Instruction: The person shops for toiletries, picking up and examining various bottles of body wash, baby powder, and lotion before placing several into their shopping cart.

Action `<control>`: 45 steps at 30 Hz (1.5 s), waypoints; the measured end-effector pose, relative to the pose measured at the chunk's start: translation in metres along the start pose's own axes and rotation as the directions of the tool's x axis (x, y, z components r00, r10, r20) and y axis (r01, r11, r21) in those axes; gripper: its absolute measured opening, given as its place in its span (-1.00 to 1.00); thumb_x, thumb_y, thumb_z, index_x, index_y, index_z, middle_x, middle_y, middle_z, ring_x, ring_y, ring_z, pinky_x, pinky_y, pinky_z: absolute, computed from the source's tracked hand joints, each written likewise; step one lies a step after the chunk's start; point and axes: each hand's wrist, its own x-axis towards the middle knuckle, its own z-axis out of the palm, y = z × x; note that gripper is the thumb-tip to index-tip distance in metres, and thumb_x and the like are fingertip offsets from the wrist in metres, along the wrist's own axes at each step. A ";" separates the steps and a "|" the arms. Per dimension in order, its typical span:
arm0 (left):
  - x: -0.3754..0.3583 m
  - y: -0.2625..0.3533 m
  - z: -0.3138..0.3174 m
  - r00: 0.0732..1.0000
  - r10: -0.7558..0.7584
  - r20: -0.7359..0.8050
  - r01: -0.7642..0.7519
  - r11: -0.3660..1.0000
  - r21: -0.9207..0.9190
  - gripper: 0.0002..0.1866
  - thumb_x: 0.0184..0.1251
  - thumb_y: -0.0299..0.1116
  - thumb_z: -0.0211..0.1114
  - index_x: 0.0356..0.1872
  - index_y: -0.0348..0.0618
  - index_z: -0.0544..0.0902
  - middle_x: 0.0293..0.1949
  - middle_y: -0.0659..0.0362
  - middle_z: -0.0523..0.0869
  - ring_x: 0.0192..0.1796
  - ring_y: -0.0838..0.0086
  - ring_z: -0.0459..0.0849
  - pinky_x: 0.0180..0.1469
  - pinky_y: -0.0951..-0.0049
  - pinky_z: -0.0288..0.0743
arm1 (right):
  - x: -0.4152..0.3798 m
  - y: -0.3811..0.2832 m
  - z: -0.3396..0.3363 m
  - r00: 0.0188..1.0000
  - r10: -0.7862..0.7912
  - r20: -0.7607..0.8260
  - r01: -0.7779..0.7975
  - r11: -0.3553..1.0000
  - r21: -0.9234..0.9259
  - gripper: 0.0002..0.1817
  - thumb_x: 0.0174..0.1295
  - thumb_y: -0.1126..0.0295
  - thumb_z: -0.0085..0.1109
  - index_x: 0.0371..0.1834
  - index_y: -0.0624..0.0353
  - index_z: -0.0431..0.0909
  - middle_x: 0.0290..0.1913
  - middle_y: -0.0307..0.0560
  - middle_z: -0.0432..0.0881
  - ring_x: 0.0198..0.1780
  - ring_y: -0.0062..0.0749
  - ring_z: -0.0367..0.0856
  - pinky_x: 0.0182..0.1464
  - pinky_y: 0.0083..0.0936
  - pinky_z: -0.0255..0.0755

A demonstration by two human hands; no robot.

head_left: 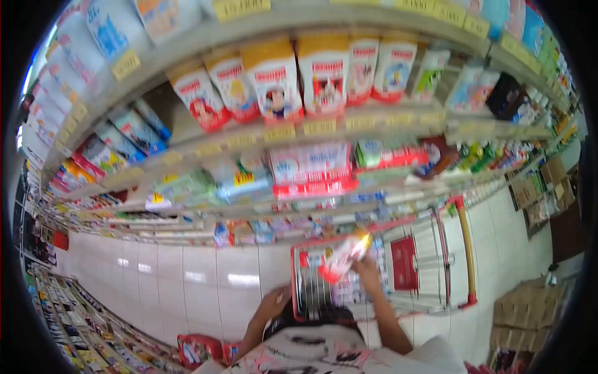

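Right hand point(366, 268): we are grasping pouch point(344, 257) | lying left of grip, long axis slanting above cart point(405, 263) | left hand point(275, 303): farther, outside cart's left edge, grip indiscernible

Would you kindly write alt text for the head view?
A person's right hand holds a white, red and gold pouch above a shopping cart; the left hand is beside the cart. Ahead, similar pouches line a shelf.

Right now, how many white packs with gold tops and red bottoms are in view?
7. Six stand side by side on the beige shelf ahead: first, second, third, fourth, fifth and sixth from left. The seventh, blurred, is in the right hand. Others may be hidden behind.
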 end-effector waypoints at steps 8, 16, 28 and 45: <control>0.054 0.154 -0.027 0.960 0.273 -0.058 -0.276 0.902 -0.332 -0.68 0.39 -0.41 0.21 0.11 -0.27 0.56 0.00 0.05 0.69 0.04 0.42 0.64 0.13 0.44 0.44 | -0.019 -0.285 0.036 0.926 -0.350 0.144 0.353 0.935 0.000 -0.66 0.21 0.28 0.33 -0.07 0.30 0.61 -0.20 -0.17 0.69 -0.17 -0.59 0.62 -0.06 -0.56 0.49; 0.041 0.170 -0.061 0.944 0.324 -0.062 -0.325 0.881 -0.344 -0.66 0.42 -0.42 0.17 0.17 -0.23 0.53 0.00 0.10 0.69 0.06 0.46 0.63 0.17 0.41 0.43 | -0.023 -0.321 0.072 0.873 -0.449 0.193 0.460 0.888 -0.017 -0.70 0.21 0.34 0.31 -0.08 0.31 0.59 -0.19 -0.16 0.69 -0.16 -0.57 0.62 -0.04 -0.56 0.47; 0.014 0.129 -0.082 0.961 0.266 -0.079 -0.278 0.907 -0.316 -0.66 0.41 -0.39 0.17 0.17 -0.21 0.54 0.03 0.07 0.69 0.01 0.40 0.66 0.14 0.39 0.46 | -0.001 -0.370 0.086 0.640 -0.698 0.321 0.754 0.491 -0.437 -0.48 0.14 0.59 0.28 0.20 0.32 0.36 0.05 -0.05 0.58 0.11 -0.38 0.55 0.15 -0.47 0.41; 0.000 0.108 -0.030 0.987 0.159 -0.030 -0.160 0.940 -0.302 -0.66 0.41 -0.34 0.20 0.14 -0.21 0.55 -0.09 0.14 0.71 -0.02 0.49 0.64 0.08 0.43 0.43 | 0.119 -0.434 0.074 0.570 -0.702 0.428 0.807 0.577 -0.127 -0.49 0.21 0.58 0.25 0.25 0.29 0.35 0.13 -0.08 0.54 0.14 -0.40 0.53 0.12 -0.48 0.48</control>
